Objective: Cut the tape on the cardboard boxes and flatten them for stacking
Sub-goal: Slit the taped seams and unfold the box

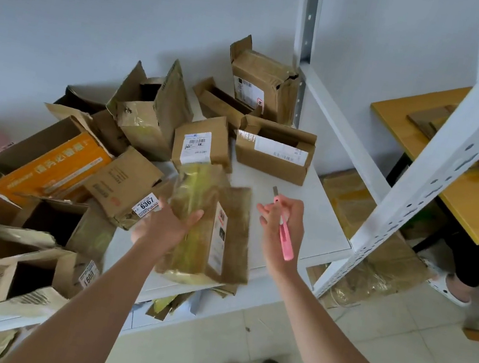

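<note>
Head view. Left hand (167, 226) against the near left side of a flattened cardboard box (209, 229), thumb laid over its taped face, fingers underneath; box blurred, held just above the white shelf (312, 223). Box surface glossy with yellowish tape; white label along its right part. Right hand (284, 219) just right of the box, not touching it, curled round a slim pink utility knife (285, 231), short metal blade out, pointing away. Behind and left: heap of opened cardboard boxes (135, 122), brown, creased, flaps up; one orange-printed box (54, 166). Wooden table (478, 198) far right, with flat cardboard on it.
</note>
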Action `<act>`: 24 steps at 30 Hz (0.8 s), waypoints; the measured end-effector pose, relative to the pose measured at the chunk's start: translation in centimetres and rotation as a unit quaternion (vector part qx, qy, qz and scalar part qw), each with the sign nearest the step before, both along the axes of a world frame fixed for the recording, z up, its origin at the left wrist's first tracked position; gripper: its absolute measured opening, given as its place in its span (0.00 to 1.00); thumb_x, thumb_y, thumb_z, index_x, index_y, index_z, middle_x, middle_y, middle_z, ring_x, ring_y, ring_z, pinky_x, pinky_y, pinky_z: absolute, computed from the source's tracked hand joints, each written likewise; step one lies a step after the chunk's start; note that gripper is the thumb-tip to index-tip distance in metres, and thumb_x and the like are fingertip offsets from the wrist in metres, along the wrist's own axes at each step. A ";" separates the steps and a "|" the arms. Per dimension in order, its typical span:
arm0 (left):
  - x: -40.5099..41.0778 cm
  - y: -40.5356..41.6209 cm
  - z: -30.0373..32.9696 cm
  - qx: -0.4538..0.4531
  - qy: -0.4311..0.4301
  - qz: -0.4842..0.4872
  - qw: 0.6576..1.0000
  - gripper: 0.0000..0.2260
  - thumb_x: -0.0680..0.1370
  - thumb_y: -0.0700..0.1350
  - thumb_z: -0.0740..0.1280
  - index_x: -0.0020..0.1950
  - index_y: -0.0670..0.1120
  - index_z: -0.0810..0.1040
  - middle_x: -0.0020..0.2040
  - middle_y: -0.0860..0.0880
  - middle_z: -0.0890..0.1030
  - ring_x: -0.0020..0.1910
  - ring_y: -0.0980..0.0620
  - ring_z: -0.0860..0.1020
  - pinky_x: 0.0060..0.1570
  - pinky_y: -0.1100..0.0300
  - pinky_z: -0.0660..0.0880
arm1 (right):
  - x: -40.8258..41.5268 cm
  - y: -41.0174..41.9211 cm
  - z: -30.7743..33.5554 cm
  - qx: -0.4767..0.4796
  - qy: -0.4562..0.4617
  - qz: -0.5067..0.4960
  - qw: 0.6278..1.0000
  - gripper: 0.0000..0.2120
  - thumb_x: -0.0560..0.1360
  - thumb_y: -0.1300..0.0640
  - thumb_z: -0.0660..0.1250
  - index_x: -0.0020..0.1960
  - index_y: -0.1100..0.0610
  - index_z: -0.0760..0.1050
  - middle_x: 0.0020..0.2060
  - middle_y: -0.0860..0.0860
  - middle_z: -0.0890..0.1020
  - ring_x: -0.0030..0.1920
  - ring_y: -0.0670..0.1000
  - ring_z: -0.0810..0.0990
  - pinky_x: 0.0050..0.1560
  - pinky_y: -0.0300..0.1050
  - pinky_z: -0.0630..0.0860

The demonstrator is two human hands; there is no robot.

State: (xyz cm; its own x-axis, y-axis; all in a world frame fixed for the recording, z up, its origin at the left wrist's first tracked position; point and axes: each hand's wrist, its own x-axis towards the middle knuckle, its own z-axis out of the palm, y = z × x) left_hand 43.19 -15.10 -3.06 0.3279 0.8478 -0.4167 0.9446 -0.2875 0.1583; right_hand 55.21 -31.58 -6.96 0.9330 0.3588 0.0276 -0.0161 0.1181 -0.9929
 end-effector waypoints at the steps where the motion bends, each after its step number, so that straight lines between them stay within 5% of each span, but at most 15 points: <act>1: 0.0 -0.5 0.0 0.003 -0.029 0.020 0.999 0.44 0.73 0.73 0.59 0.80 0.53 0.44 0.60 0.41 0.78 0.54 0.37 0.80 0.52 0.41 0.79 | -0.7 -0.4 -0.2 -0.001 -0.013 -0.003 1.000 0.05 0.83 0.59 0.59 0.56 0.60 0.69 0.45 0.51 0.81 0.48 0.49 0.85 0.49 0.50 0.82; 3: 0.3 -1.6 0.1 -0.022 -0.079 0.049 0.995 0.38 0.78 0.66 0.58 0.78 0.61 0.38 0.55 0.40 0.78 0.39 0.37 0.83 0.40 0.42 0.82 | -2.7 -1.2 -0.6 -0.003 -0.041 -0.015 0.999 0.04 0.83 0.59 0.59 0.55 0.60 0.69 0.42 0.48 0.81 0.42 0.49 0.84 0.43 0.45 0.81; 5: 0.9 -2.7 0.4 -0.073 -0.126 0.071 0.987 0.31 0.81 0.62 0.57 0.77 0.64 0.41 0.62 0.37 0.75 0.29 0.38 0.82 0.31 0.46 0.82 | -4.6 -1.5 -1.2 -0.017 -0.057 -0.039 0.997 0.05 0.82 0.56 0.59 0.53 0.58 0.70 0.40 0.45 0.80 0.36 0.52 0.80 0.36 0.42 0.77; 8: 1.7 -4.6 0.2 -0.139 -0.156 0.103 0.973 0.30 0.82 0.58 0.56 0.79 0.60 0.42 0.72 0.37 0.67 0.26 0.42 0.82 0.33 0.52 0.81 | -5.2 -1.4 -1.4 -0.018 -0.058 -0.077 0.995 0.10 0.81 0.50 0.57 0.53 0.57 0.69 0.41 0.48 0.79 0.38 0.51 0.80 0.38 0.42 0.77; 12: 2.1 -6.0 0.0 -0.149 -0.130 0.103 0.975 0.37 0.82 0.56 0.61 0.80 0.50 0.38 0.53 0.39 0.81 0.27 0.46 0.83 0.36 0.55 0.78 | -1.1 -0.8 -1.2 0.026 -0.034 -0.076 0.996 0.04 0.82 0.60 0.59 0.54 0.61 0.70 0.41 0.46 0.81 0.43 0.47 0.83 0.42 0.34 0.76; 14: 2.4 -6.0 0.5 -0.071 -0.057 0.045 0.995 0.37 0.78 0.60 0.65 0.77 0.41 0.56 0.45 0.42 0.82 0.31 0.48 0.82 0.38 0.54 0.77 | 1.5 -0.4 -1.1 0.043 -0.005 -0.040 0.998 0.03 0.82 0.65 0.59 0.54 0.62 0.71 0.44 0.53 0.82 0.48 0.49 0.85 0.48 0.36 0.78; 16: 2.7 -5.8 0.7 0.072 0.022 -0.060 0.995 0.27 0.74 0.64 0.68 0.60 0.43 0.74 0.52 0.43 0.80 0.44 0.47 0.79 0.40 0.55 0.73 | 3.2 -0.3 -0.9 0.050 0.014 -0.013 0.999 0.03 0.82 0.64 0.60 0.52 0.58 0.71 0.44 0.59 0.82 0.50 0.50 0.85 0.50 0.34 0.76; 19: 3.1 -5.1 0.1 0.160 -0.037 -0.225 0.960 0.30 0.74 0.58 0.71 0.73 0.53 0.67 0.69 0.44 0.66 0.69 0.42 0.65 0.63 0.47 0.70 | 3.7 -1.2 -1.1 0.053 0.034 -0.016 0.998 0.03 0.82 0.61 0.61 0.51 0.54 0.71 0.46 0.58 0.83 0.52 0.48 0.84 0.52 0.40 0.77; 21: 3.3 -4.2 -0.4 0.082 -0.101 -0.301 0.945 0.32 0.78 0.51 0.69 0.79 0.58 0.57 0.78 0.46 0.57 0.78 0.42 0.52 0.76 0.43 0.55 | 2.8 -2.5 -1.8 0.053 0.056 -0.026 0.997 0.01 0.82 0.59 0.62 0.51 0.53 0.72 0.47 0.57 0.83 0.53 0.45 0.83 0.53 0.45 0.77; 24: 3.7 -3.2 -1.2 -0.060 -0.139 -0.263 0.953 0.30 0.81 0.49 0.65 0.79 0.58 0.54 0.81 0.53 0.45 0.79 0.44 0.39 0.76 0.42 0.41 | 0.9 -4.3 -2.7 0.054 0.068 -0.039 0.995 0.02 0.81 0.57 0.63 0.50 0.51 0.73 0.46 0.54 0.82 0.54 0.50 0.82 0.57 0.48 0.77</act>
State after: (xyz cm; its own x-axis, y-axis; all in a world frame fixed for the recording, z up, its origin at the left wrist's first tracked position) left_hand 46.91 -18.30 -4.26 0.8069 0.4870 -0.3343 0.5906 -0.6743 0.4433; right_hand 56.12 -35.88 -9.65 0.9559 0.2862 -0.0660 -0.1353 0.2297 -0.9638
